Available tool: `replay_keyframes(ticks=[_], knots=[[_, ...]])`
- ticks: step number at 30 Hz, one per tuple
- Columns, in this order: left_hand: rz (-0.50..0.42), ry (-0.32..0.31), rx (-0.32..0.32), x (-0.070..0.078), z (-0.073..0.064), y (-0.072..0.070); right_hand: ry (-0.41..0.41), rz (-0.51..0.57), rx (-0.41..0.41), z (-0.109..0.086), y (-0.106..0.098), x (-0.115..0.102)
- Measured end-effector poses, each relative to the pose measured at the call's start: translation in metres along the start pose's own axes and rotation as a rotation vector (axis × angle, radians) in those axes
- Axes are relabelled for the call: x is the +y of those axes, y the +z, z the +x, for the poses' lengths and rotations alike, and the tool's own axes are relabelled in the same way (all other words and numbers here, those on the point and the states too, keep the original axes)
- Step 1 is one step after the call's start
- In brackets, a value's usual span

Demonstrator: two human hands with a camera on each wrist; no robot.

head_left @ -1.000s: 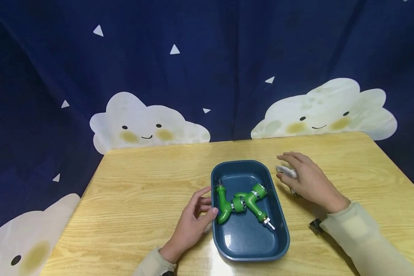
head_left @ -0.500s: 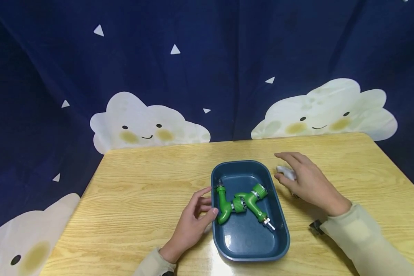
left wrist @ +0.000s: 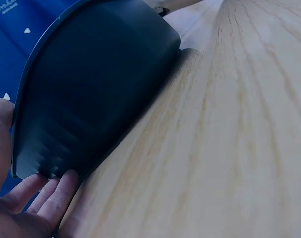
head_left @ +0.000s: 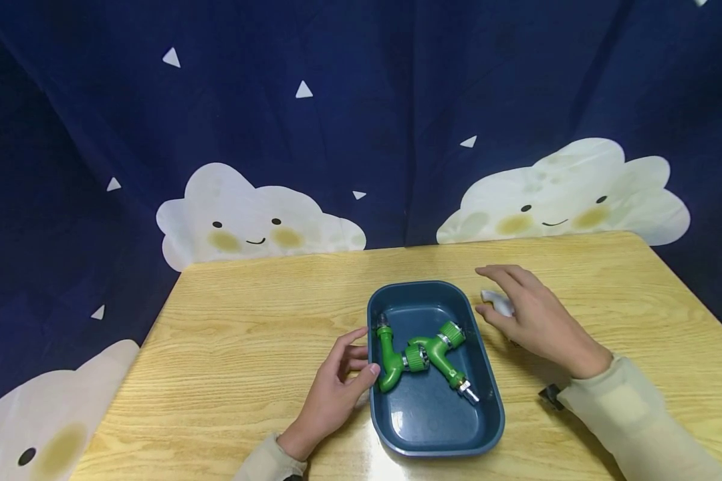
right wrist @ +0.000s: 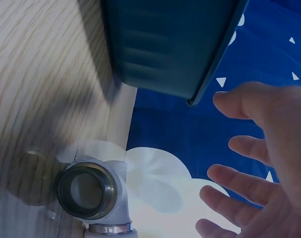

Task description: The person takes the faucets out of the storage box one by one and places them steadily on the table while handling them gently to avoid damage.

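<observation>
In the head view, my left hand [head_left: 331, 395] rests at the left side of a dark blue plastic tray [head_left: 434, 419], thumb at the rim. The left wrist view has its fingertips against the outer wall. Two green taps [head_left: 391, 364] with chrome collars lie inside, their bodies close together. My right hand [head_left: 544, 322] hovers right of the tray with fingers apart, holding nothing. A white pipe fitting [head_left: 498, 302] lies on the table under it, partly hidden. In the right wrist view this fitting [right wrist: 119, 201] has a round metal-ringed opening and stands clear of the fingers.
The wooden table [head_left: 259, 321] extends left of the tray and behind it. A dark blue curtain [head_left: 337, 120] with clouds and white triangles hangs along the table's back edge. A black strap piece [head_left: 551, 397] sits at the right sleeve cuff.
My right hand has shifted slightly left, toward the tray. The left hand, tray and taps keep their places.
</observation>
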State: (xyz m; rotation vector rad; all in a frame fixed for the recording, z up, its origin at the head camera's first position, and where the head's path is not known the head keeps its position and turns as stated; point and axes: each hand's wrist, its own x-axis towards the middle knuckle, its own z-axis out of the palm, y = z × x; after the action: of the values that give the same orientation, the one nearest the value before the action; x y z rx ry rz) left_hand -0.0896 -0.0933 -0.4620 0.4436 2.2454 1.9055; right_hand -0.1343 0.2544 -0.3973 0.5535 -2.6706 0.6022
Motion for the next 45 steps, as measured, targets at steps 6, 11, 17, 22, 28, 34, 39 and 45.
replay_keyframes(ticks=[6, 11, 17, 22, 28, 34, 39, 45], knots=[[-0.014, -0.012, -0.001, 0.003, 0.0, 0.001, 0.007, -0.003, -0.001, 0.0, -0.002, -0.002], [-0.014, -0.016, -0.004, 0.002, 0.0, 0.001, 0.001, -0.004, 0.005, 0.0, -0.004, -0.004], [-0.016, -0.028, -0.003, 0.002, -0.001, 0.001, 0.008, 0.0, 0.008, -0.001, -0.006, -0.008], [-0.015, -0.021, -0.005, 0.002, 0.0, 0.001, 0.009, -0.002, 0.022, 0.0, -0.007, -0.011], [-0.015, -0.034, 0.0, 0.003, 0.0, 0.001, -0.002, -0.005, 0.033, -0.001, -0.008, -0.012], [-0.013, -0.037, 0.005, 0.004, 0.0, 0.001, -0.018, -0.012, 0.044, -0.001, -0.008, -0.014], [-0.014, -0.039, 0.004, 0.003, 0.0, 0.001, -0.027, -0.014, 0.049, -0.001, -0.009, -0.016], [-0.014, -0.048, 0.006, 0.004, 0.0, 0.001, -0.025, -0.016, 0.043, -0.001, -0.01, -0.019]])
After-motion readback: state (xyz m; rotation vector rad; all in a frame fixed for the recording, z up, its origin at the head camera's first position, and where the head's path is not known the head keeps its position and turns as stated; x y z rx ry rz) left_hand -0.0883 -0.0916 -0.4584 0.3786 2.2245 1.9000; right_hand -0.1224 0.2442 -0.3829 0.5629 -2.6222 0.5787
